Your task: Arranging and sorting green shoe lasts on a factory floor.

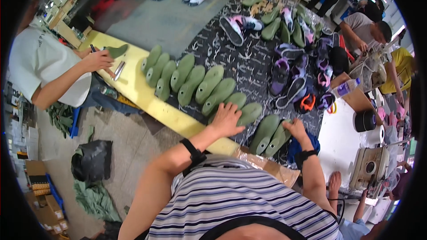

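A row of green shoe lasts (194, 84) lies on the black patterned sheet (258, 73), running from the upper left down toward me. My left hand (226, 121) rests at the near end of this row. Its fingers are stretched out and touch the lasts there, partly covering one last (250, 113). To the right, a pair of green lasts lies slightly apart from the row. My right hand (297, 131) holds the far end of the right-hand last (279, 138) of that pair between thumb and fingers. The other last (265, 133) lies beside it, untouched.
Yellow padding (162, 114) edges the conveyor belt (164, 22). Several sneakers (289, 80) stand beyond my right hand. At the left, a co-worker's hand (94, 60) is beside a green last (117, 52). A plastic bottle (347, 87) lies near the sewing machine (370, 167).
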`<move>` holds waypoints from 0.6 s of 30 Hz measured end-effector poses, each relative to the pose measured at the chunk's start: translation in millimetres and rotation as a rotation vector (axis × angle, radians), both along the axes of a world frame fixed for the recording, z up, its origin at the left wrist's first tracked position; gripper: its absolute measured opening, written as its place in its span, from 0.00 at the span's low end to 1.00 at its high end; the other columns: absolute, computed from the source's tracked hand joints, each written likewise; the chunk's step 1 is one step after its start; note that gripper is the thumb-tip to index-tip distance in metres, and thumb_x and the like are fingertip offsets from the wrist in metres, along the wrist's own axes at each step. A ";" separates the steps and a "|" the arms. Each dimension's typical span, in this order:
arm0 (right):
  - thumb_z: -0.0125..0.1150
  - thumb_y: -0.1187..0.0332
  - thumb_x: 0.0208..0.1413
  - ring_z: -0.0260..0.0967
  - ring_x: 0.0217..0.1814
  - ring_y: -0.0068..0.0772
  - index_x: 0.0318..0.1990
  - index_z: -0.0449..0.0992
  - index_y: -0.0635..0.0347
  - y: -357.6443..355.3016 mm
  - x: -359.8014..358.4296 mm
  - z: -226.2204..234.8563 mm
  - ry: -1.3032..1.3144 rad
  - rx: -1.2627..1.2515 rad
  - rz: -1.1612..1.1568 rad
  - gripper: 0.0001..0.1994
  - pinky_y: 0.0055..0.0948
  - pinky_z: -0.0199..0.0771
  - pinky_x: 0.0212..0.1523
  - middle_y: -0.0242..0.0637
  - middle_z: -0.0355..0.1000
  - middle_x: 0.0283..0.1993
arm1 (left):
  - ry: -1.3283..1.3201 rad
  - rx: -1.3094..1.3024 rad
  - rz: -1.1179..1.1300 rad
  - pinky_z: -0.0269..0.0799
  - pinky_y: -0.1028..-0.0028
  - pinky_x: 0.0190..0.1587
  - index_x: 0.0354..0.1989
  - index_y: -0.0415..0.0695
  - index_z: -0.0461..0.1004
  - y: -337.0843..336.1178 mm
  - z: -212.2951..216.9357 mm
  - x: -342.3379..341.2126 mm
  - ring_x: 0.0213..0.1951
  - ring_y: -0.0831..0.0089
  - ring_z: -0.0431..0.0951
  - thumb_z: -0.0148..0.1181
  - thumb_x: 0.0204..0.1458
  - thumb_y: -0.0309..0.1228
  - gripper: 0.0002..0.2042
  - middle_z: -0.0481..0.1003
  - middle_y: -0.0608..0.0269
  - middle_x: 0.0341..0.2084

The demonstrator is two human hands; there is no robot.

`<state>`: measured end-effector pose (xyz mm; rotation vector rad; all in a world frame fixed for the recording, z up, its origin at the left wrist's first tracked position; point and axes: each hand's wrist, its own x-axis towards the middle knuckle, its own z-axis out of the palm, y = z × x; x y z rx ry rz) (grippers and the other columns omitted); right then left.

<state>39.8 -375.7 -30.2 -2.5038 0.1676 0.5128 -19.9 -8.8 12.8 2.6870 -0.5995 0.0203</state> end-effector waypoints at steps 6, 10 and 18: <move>0.70 0.59 0.42 0.75 0.37 0.48 0.38 0.74 0.73 8.5 -5.6 62.7 -0.195 0.114 -0.013 0.23 0.36 0.73 0.40 0.53 0.75 0.32 | 0.159 -0.025 -0.007 0.60 0.58 0.55 0.45 0.38 0.75 12.0 9.9 14.6 0.53 0.55 0.65 0.60 0.46 0.55 0.30 0.69 0.49 0.48; 0.66 0.67 0.45 0.74 0.34 0.39 0.40 0.73 0.70 14.4 12.4 163.7 -0.536 0.001 -0.010 0.17 0.33 0.73 0.38 0.46 0.75 0.31 | 0.026 -0.061 -0.040 0.60 0.58 0.54 0.40 0.39 0.77 17.3 4.2 16.6 0.52 0.54 0.66 0.59 0.45 0.56 0.29 0.69 0.50 0.47; 0.56 0.64 0.58 0.74 0.29 0.34 0.50 0.70 0.72 48.8 127.6 135.0 -0.247 0.894 -0.461 0.19 0.25 0.77 0.27 0.41 0.74 0.35 | -0.005 -0.074 -0.034 0.61 0.59 0.52 0.36 0.39 0.78 19.7 6.8 23.2 0.50 0.55 0.67 0.61 0.42 0.54 0.27 0.70 0.49 0.44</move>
